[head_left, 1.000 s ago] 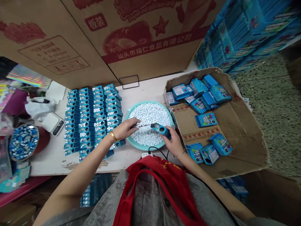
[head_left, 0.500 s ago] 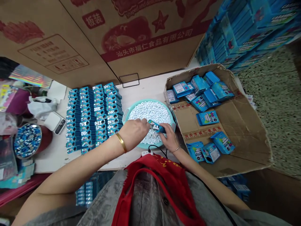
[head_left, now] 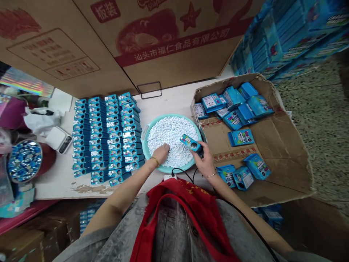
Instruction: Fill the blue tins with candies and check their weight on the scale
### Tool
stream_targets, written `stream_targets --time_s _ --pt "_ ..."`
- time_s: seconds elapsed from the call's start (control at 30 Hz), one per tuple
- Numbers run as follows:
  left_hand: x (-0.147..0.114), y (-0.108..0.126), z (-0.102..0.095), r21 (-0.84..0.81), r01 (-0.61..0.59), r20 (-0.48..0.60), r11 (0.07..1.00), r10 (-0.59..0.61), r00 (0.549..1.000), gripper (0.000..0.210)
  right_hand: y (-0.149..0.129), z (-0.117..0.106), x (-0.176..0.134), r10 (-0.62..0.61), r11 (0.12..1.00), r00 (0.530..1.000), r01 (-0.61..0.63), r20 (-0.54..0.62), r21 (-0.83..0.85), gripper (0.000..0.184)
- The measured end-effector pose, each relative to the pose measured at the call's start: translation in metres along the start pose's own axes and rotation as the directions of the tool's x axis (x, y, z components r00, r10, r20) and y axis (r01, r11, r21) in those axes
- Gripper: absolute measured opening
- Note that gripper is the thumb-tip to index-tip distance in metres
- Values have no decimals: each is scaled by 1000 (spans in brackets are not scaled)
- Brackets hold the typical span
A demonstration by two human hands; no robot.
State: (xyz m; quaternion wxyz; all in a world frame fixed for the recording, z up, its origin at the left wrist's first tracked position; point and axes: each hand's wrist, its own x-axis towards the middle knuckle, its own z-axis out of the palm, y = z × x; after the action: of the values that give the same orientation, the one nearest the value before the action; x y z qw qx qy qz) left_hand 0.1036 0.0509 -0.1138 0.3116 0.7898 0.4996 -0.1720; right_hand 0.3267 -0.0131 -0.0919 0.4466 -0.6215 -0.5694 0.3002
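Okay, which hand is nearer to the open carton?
Right: the right hand is by the left edge of the carton; the left hand is farther left, at the white pellets.

Hidden, Blurred or Cut Off

Cannot see the tips of the left fingers (head_left: 165,147), down among white pellets (head_left: 174,127), nor all of the right fingers (head_left: 204,146) behind the small blue box (head_left: 188,140). Cannot read the blurred fine print (head_left: 51,52) on the brown cardboard (head_left: 89,40). Lose the cardboard's top past the upper edge.
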Motion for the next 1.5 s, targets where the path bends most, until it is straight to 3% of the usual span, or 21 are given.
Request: stream_targets --time_s 0.1,0.23,0.43,0.57,0.7,0.83,0.93,1.03,1.17,1.27,1.33,1.43,1.5 --pt "14 6 14 -93 -26 -57 995 21 998 25 0 1 -2 45 999 999 -45 -9 7 38" --pt "11 -3 8 -195 -101 -116 976 79 990 27 0 0 -5 90 996 996 -90 -10 18 40" --pt "-29 -21 -38 -261 -252 -208 932 200 957 29 3 1 -6 96 995 994 -95 -52 19 41" --pt "-60 -18 -79 -232 -364 -257 902 303 917 32 1 7 -2 26 999 999 -27 -20 -34 36" --pt "-76 6 -118 -88 -368 -150 926 353 924 28 -4 15 2 -91 994 994 95 64 -60 37" --pt "-81 45 -144 200 -265 16 943 267 963 26 -8 22 1 -152 987 981 158 124 -41 45" --pt "-86 77 -155 359 -166 29 918 167 986 45 -9 27 -1 -168 985 977 173 134 -25 46" --pt "-91 99 -161 426 -139 15 894 146 989 56 -8 32 -3 -154 988 979 157 137 -13 42" --pt "-97 100 -173 460 -165 39 873 165 985 55 -7 30 -1 -91 996 991 89 95 25 34" --pt "-94 77 -174 347 -195 -12 917 212 977 43 -7 24 0 -47 994 994 37 97 101 33" --pt "-90 58 -163 186 -266 -105 946 289 952 49 -10 22 -3 -41 985 990 18 136 170 36" --pt "-90 38 -126 -26 -353 -199 935 342 919 63 -17 25 -12 -54 967 967 -12 250 254 40" --pt "-100 30 -98 -100 -331 -187 938 309 933 49 -24 30 -22 -81 962 936 -16 342 273 36"
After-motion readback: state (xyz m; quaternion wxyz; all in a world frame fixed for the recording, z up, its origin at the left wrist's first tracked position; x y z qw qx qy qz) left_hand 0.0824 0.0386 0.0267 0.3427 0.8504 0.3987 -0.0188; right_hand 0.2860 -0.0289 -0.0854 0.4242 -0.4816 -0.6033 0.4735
